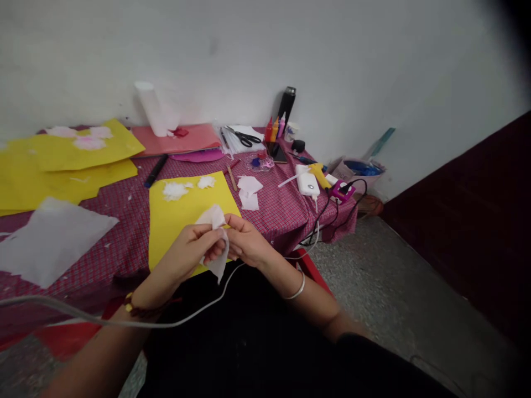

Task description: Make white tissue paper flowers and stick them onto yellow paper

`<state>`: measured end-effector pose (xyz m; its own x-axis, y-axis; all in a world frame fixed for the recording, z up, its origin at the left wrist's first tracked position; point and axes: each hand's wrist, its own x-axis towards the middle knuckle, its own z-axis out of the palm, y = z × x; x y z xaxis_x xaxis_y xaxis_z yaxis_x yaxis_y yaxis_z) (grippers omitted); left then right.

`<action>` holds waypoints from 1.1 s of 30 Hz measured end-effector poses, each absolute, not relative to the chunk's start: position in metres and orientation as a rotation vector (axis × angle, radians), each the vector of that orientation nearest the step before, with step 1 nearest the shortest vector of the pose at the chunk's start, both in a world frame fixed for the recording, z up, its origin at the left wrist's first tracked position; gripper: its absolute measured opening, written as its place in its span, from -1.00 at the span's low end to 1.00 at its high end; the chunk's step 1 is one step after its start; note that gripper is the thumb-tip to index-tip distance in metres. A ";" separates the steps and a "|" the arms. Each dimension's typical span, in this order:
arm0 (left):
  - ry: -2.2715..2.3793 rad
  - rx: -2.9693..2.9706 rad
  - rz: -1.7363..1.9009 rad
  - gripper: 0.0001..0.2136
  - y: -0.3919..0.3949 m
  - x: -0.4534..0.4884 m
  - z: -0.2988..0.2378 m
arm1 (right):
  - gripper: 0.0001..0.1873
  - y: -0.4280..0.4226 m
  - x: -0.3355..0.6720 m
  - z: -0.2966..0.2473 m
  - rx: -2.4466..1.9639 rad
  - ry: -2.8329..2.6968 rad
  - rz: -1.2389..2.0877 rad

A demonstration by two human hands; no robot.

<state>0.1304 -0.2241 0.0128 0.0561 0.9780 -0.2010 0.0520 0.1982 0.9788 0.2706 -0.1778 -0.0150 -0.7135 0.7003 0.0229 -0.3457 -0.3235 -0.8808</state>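
Between my two hands is a thin white tissue sheet (218, 266), folded or creased, with a flap standing up above the fingers. My left hand (191, 243) pinches it from the left, thumb on top. From the right, my right hand (248, 239) grips its edge with bent fingers. Both hands are over the near edge of a yellow paper sheet (166, 221). On that sheet lie two white fluffy tufts (175, 191). Small pale tissue pieces (249, 193) rest on the checked cloth just right of it.
Tissue sheets (53, 237) lie at left, below yellow papers (83, 152). A black marker (156, 171), scissors (244, 137), paint bottles (274, 128) and a dark flask (287, 102) stand or lie behind. At right are a yellow glue gun (319, 176), power bank (307, 181) and cables. A white cable (182, 322) crosses my lap.
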 end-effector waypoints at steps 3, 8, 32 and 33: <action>1.273 1.165 0.968 -0.73 -0.228 0.128 0.017 | -0.72 -0.176 0.274 -0.002 -0.542 -1.417 1.927; 1.463 1.615 0.883 -0.75 -0.239 0.122 0.029 | -0.62 -0.170 0.279 0.014 -0.433 -1.573 1.813; 1.902 1.993 0.964 -0.81 -0.242 0.125 0.032 | -0.66 -0.170 0.284 0.013 -0.522 -1.463 1.895; 1.916 1.948 1.079 -0.84 -0.243 0.125 0.035 | -0.65 -0.170 0.285 0.013 -0.523 -1.461 1.884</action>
<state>0.1250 -0.2432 0.0352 -0.1090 0.9304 0.3500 0.7819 -0.1372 0.6081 0.2846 -0.1696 0.0132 -0.6833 0.7240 0.0945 -0.2717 -0.1320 -0.9533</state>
